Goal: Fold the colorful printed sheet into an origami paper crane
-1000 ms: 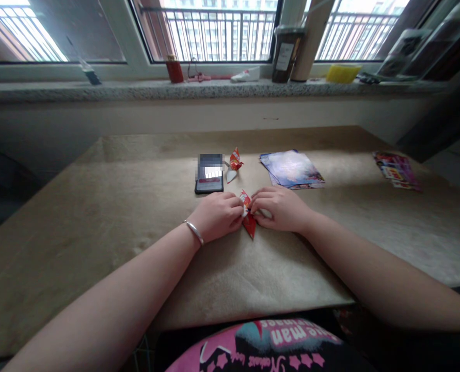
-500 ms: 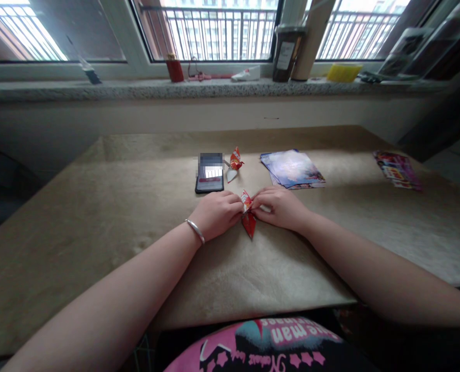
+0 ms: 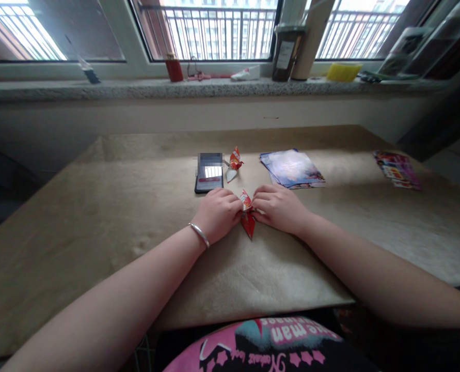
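Note:
A folded red-and-white paper crane [image 3: 248,225] stands between my hands near the front middle of the table. My left hand [image 3: 219,213], with a silver bangle on its wrist, pinches the crane's left side. On the right side, the fingers of my right hand [image 3: 278,207] are closed on the paper. The fingertips are partly hidden behind the folds. Just beyond the hands lies a second paper crane [image 3: 235,161], orange-red with a white tip, beside a black phone [image 3: 209,178].
A stack of printed paper sheets [image 3: 294,168] lies behind my right hand. More colourful sheets [image 3: 398,169] are at the far right of the table [image 3: 98,217]. Along the windowsill [image 3: 137,90] stand a red container [image 3: 174,68], a dark jar [image 3: 286,54] and a yellow block [image 3: 344,72].
Both hands stay on the crane. The right fingers have curled in closer against it, and the left wrist has shifted slightly to the right.

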### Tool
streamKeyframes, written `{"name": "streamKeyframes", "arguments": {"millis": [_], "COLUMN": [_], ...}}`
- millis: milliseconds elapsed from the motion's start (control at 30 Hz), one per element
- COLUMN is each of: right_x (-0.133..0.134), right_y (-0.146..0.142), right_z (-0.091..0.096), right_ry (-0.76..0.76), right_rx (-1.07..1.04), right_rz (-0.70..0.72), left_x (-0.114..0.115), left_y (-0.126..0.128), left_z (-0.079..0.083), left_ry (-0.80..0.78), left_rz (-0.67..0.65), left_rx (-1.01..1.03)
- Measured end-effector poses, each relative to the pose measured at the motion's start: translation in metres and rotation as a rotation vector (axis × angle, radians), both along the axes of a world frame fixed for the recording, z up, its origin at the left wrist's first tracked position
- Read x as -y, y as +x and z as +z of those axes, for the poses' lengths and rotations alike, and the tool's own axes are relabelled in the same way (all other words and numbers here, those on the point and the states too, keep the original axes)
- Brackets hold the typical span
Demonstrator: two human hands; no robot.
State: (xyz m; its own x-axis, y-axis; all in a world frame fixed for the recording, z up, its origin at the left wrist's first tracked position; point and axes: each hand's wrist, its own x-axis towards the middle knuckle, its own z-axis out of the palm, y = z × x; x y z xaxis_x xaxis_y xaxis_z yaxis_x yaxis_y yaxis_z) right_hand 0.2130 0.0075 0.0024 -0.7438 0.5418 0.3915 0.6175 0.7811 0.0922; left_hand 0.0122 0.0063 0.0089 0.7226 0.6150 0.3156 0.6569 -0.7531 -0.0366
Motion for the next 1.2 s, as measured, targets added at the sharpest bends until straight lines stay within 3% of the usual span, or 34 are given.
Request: {"name": "streamKeyframes", "arguments": {"millis": [333,533,733,967,1200], "right_x": [-0.003,-0.002,-0.002,-0.004,-0.006], "right_y": [-0.008,-0.011,-0.007,-0.006,-0.012], "right_z": [0.001,-0.001,-0.004,-0.004,-0.007], "right_ry": [-0.045,-0.051,-0.092,-0.14,-0.261], "right_rx": [-0.009,0.008,-0.023,-0.074,-0.105], "right_rz": [-0.014,-0.086,-0.063,-0.039,-0.106], "left_x": [-0.001,-0.002,-0.004,-0.002,-0.006], "left_y": [0.003,0.004,0.004,0.003,0.005], "left_z": [-0.001,-0.001,-0.004,-0.003,-0.005], "left_ry": [0.063,0.018,-0.091,-0.093,-0.142], "left_rz": [0.014,0.047,0.062,0.063,0.108], "left_rx": [-0.071,-0.029,0.02,0.057,0.044]}}
